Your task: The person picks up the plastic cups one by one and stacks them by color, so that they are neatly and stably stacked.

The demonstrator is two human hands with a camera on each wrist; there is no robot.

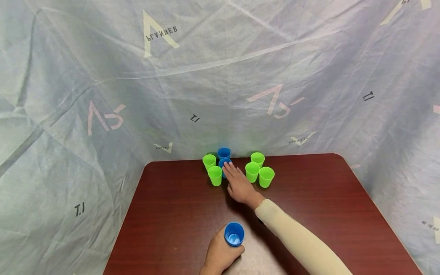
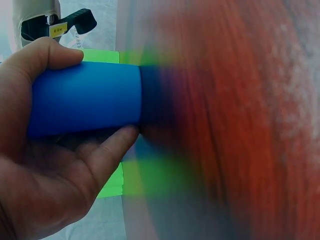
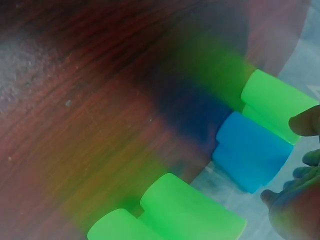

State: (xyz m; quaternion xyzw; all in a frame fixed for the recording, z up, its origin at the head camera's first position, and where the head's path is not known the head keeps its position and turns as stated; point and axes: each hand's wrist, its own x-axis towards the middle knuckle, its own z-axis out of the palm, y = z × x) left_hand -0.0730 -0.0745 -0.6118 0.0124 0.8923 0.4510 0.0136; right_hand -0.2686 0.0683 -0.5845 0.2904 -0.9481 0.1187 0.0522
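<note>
Seeming light and stiff, the blue cup (image 1: 234,234) is best held mid-wall — left grip (image 1: 220,250) clamped round it, right grip (image 1: 239,186) outstretched.

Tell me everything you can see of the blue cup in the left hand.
The cup is plain blue, smooth and plastic-looking, with a round open mouth and sides narrowing toward the base. It is upright, with only a glint visible inside. The left hand grips it around the side, over the near part of the table. Whether its base touches the table is hard to tell.
</note>
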